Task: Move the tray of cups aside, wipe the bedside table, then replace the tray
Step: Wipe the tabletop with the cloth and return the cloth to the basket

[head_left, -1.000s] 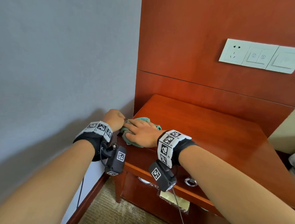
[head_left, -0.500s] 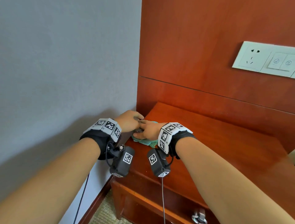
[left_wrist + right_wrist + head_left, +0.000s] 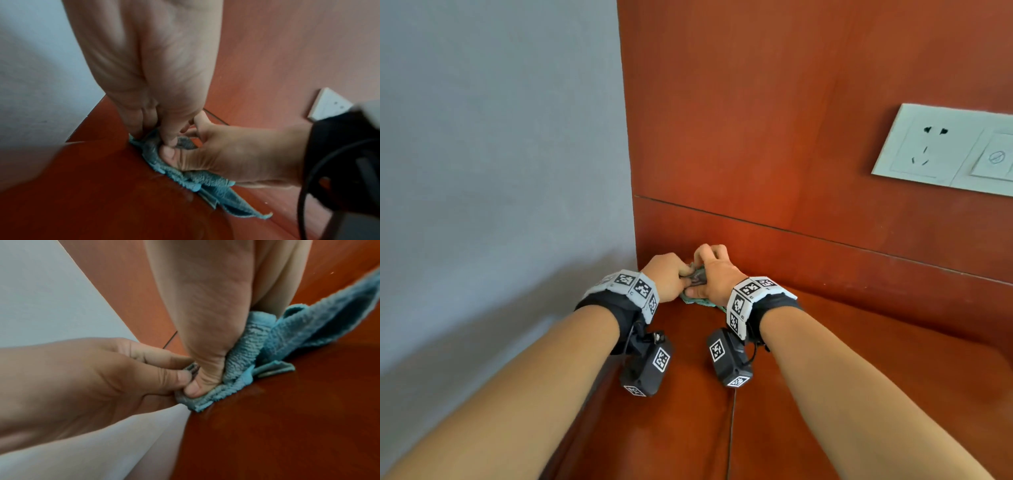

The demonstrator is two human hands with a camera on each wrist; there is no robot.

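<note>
A teal cloth (image 3: 698, 298) lies bunched at the back left corner of the red-brown bedside table (image 3: 842, 383). My left hand (image 3: 671, 274) pinches one end of it between thumb and curled fingers. My right hand (image 3: 710, 274) grips the cloth (image 3: 244, 363) right beside it, thumb pressing a fold down onto the table top (image 3: 287, 418). In the left wrist view the cloth (image 3: 185, 177) trails out from under my right hand (image 3: 236, 151) across the wood (image 3: 92, 186). The tray of cups is not in any view.
A grey wall (image 3: 500, 154) runs close along the table's left side. A red-brown wooden panel (image 3: 774, 120) stands behind it, with a white socket and switch plate (image 3: 945, 147) at the right. The table top to the right of my hands is bare wood.
Both hands and the cloth moved from the table's front left edge back to its far left corner. The right hand went from lying flat on the cloth to gripping it, and the left hand took hold too.
</note>
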